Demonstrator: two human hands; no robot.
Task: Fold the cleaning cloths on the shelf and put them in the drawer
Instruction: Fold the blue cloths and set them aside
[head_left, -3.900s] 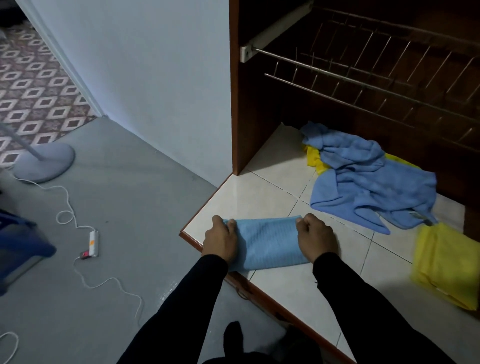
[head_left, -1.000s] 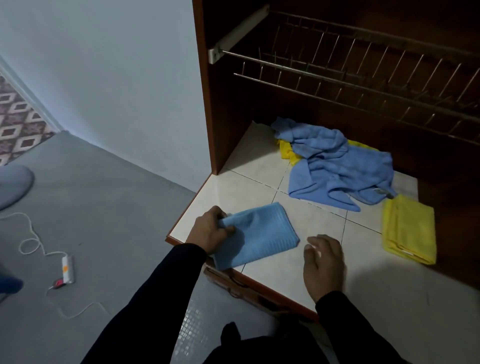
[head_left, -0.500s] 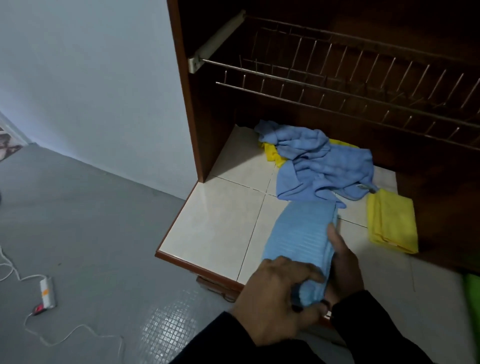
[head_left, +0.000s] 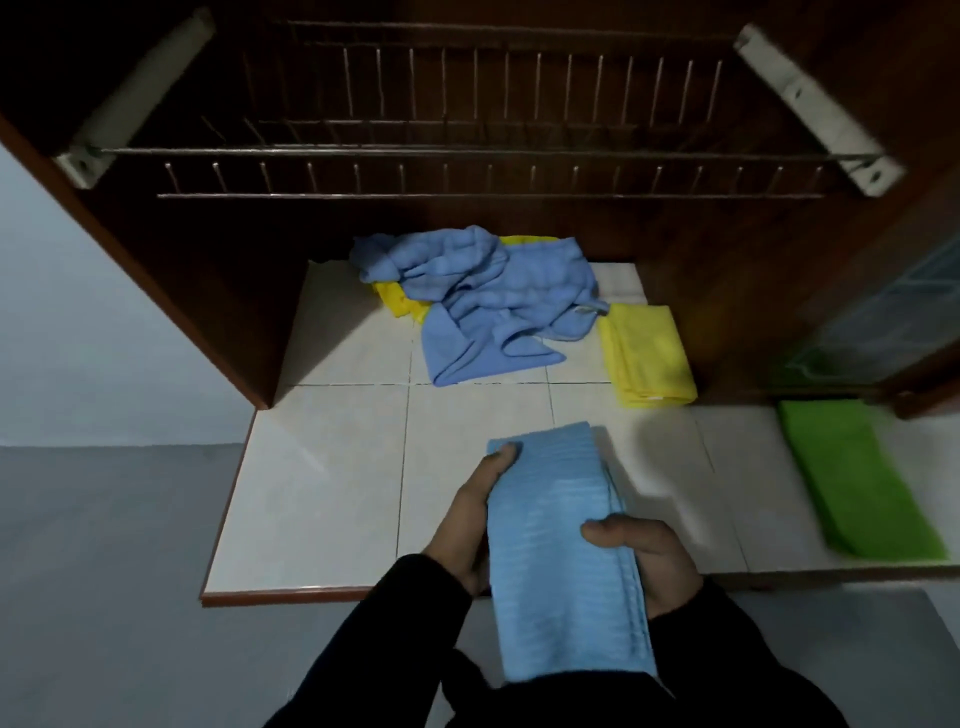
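While both hands held it above the front edge of the shelf, the folded, ribbed light-blue cleaning cloth (head_left: 558, 545) ran lengthwise away from the body, its long axis pointing toward the back of the cupboard and its near end hanging past the edge. The left hand (head_left: 475, 517) lay along its left side with the thumb curled over the far corner; the right hand (head_left: 649, 561) gripped the right edge, thumb pressed across the top. No drawer showed anywhere, so which way the cloth had to travel could not be told; judging by the grip, either hand could carry it alone.

On the pale tiled shelf (head_left: 332, 467) beyond lay a crumpled heap of blue cloths (head_left: 483, 301) over a rumpled yellow cloth (head_left: 397, 301), not yet folded. Just right of the heap sat a folded yellow cloth (head_left: 647, 353), and further right a folded green cloth (head_left: 857, 478). A wire dish rack (head_left: 467, 156) hung above, well clear of the hands.
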